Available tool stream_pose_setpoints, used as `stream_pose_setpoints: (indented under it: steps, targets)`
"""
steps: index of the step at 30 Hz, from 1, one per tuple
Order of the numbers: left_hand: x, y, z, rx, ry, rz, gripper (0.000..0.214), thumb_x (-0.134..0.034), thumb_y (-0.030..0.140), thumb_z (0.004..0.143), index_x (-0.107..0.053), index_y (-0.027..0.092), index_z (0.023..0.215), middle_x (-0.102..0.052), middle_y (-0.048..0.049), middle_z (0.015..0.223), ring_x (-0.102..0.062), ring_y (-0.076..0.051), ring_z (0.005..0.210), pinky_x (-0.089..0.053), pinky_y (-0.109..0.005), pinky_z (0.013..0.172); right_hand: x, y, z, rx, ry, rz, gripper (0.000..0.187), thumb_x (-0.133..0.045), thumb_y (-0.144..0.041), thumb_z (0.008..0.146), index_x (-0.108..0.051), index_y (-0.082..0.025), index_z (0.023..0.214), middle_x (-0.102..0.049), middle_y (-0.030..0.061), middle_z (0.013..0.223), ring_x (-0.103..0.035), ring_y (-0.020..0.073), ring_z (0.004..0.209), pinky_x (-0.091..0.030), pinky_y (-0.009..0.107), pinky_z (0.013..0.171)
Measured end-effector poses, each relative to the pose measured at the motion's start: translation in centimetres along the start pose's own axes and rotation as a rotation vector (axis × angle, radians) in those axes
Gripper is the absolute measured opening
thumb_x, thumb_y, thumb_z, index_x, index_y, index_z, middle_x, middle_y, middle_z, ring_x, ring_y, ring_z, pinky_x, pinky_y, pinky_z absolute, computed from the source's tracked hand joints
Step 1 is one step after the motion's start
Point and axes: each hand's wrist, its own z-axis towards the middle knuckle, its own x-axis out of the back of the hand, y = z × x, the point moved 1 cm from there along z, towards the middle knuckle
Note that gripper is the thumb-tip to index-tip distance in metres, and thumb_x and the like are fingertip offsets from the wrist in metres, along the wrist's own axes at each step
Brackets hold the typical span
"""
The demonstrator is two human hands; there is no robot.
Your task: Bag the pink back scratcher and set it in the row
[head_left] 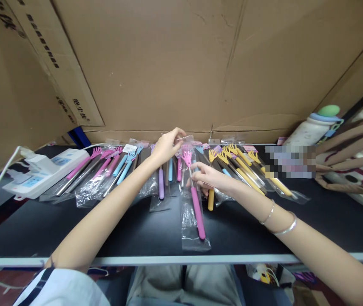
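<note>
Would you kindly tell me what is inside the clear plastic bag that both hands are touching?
The clear plastic bag holds a pink claw-headed back scratcher with a metal stem. The right hand covers part of the stem.

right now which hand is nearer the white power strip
Left. The left hand pinches a bag top at the middle of the row, on the power strip side; the right hand lies farther right.

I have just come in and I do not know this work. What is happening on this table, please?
A person sits at a black table and handles a pink back scratcher in a clear bag. The left hand pinches the top of the bag, and the right hand touches it near the middle. Behind it lie rows of bagged scratchers: pink and blue ones on the left, yellow ones on the right. A white power strip lies far left.
</note>
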Motion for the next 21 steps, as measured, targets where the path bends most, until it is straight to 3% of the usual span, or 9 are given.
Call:
stream_pose_setpoints:
  steps: [4, 7, 14, 17, 21]
  targets:
    - [0.0, -0.8, -0.4, 0.042, -0.002, 0.02, 0.019, -0.051, 0.015, 0.083, -0.057, 0.018, 0.1, -0.065, -0.0034, 0.087, -0.059, -0.015, 0.077, -0.043, -0.027, 0.076, 0.2, 0.2, 0.0, 0.022, 0.107, -0.137, 0.03, -0.055, -0.024, 0.076, -0.041, -0.022, 0.103, -0.05, -0.0082, 0.065, -0.038, 0.0054, 0.04, -0.036, 0.02, 0.038]
    - [0.1, -1.4, -0.6, 0.078, -0.013, 0.027, 0.019, -0.05, 0.016, 0.083, -0.059, 0.02, 0.099, -0.067, -0.0026, 0.089, -0.06, -0.016, 0.077, -0.044, -0.027, 0.076, 1.2, 0.2, 0.1, 0.14, 0.196, -0.243, 0.025, -0.054, -0.029, 0.08, -0.046, -0.02, 0.102, -0.052, -0.004, 0.075, -0.041, 0.0058, 0.048, -0.035, 0.02, 0.042]
    - [0.3, -2.2, -0.8, 0.17, -0.025, -0.005, 0.023, -0.043, 0.023, 0.087, -0.065, 0.018, 0.093, -0.069, -0.0031, 0.078, -0.063, -0.018, 0.078, -0.044, -0.025, 0.075, 4.0, -1.1, 1.6, 0.437, 0.285, -0.37, 0.023, -0.047, -0.019, 0.079, -0.052, -0.019, 0.102, -0.055, 0.0046, 0.093, -0.054, 0.0151, 0.08, -0.045, 0.029, 0.069]
    - [0.3, -2.3, -0.7, 0.205, -0.019, -0.031, 0.023, -0.045, 0.024, 0.087, -0.066, 0.016, 0.092, -0.069, -0.0032, 0.073, -0.063, -0.018, 0.074, -0.045, -0.024, 0.073, 3.8, -1.5, 3.5, 0.582, 0.306, -0.459, 0.031, -0.045, -0.008, 0.072, -0.052, -0.018, 0.101, -0.058, 0.0064, 0.096, -0.056, 0.0168, 0.086, -0.046, 0.03, 0.075]
    - [0.0, -2.7, -0.9, 0.243, -0.019, -0.071, 0.022, -0.047, 0.025, 0.086, -0.065, 0.015, 0.093, -0.069, -0.0027, 0.072, -0.063, -0.016, 0.066, -0.045, -0.024, 0.069, 1.9, -1.6, 6.1, 0.785, 0.307, -0.651, 0.033, -0.042, -0.002, 0.066, -0.054, -0.017, 0.093, -0.061, 0.0052, 0.089, -0.057, 0.0168, 0.082, -0.045, 0.031, 0.077]
